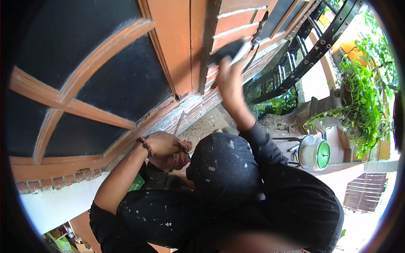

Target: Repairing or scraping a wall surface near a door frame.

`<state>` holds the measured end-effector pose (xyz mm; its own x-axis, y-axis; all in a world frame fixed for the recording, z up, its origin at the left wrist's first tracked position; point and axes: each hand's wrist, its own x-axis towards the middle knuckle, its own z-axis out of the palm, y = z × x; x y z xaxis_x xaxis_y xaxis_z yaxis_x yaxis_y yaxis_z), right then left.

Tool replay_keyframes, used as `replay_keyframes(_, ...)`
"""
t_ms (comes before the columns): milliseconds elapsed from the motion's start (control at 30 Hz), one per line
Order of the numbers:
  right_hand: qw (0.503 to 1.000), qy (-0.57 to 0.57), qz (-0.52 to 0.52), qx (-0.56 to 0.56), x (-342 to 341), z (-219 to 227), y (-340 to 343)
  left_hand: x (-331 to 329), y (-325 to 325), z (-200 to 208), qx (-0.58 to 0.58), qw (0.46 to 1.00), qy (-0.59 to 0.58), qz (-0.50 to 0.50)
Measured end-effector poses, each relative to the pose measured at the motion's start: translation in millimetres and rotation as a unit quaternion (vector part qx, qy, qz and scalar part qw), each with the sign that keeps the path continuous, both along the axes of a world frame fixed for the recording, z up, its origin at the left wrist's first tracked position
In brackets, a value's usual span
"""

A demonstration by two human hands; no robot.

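Note:
My right hand (231, 82) is raised against the brick strip (236, 29) beside the orange wooden frame. Its fingers are closed around a dark flat tool with a pale edge (228, 51), blurred by motion, so its exact kind does not show. Lower and to the left, my left hand (159, 143), with a beaded bracelet at the wrist, is closed on a crumpled reddish-brown cloth (171, 162). This hand is near the foot of the wall, apart from the bricks. Paint-spotted black fabric (228, 168) bulges between my forearms.
Dark window panes with orange wooden bars (63, 99) fill the left. A black ladder-like metal frame (322, 48) leans at upper right, near green hanging plants (365, 97). A white container with a green round top (322, 154) stands to my right. Sandy ground (206, 120) lies ahead.

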<state>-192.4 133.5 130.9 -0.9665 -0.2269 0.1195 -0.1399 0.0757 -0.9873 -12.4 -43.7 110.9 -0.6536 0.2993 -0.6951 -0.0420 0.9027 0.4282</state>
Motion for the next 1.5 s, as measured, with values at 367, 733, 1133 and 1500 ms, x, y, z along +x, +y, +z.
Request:
replay_keyframes(367,0.949,0.296,-0.017,0.110,6.6,4.5,-0.1,-5.3,5.1,-14.2,-0.037,0.999,0.019,-0.032)
replay_keyframes(733,0.869,0.420,-0.238,0.108,-67.7,21.7,14.2,-29.5,36.1,101.0,0.052,0.858,0.510,0.037)
replay_keyframes(1133,0.906,0.365,-0.099,0.191,-28.2,-5.6,18.6,-155.6,19.3,141.6,0.097,0.544,0.829,-0.082)
replay_keyframes(1500,0.943,0.183,-0.216,0.175,-66.6,67.2,22.3,-142.5,14.2,136.0,0.099,0.625,0.774,-0.022)
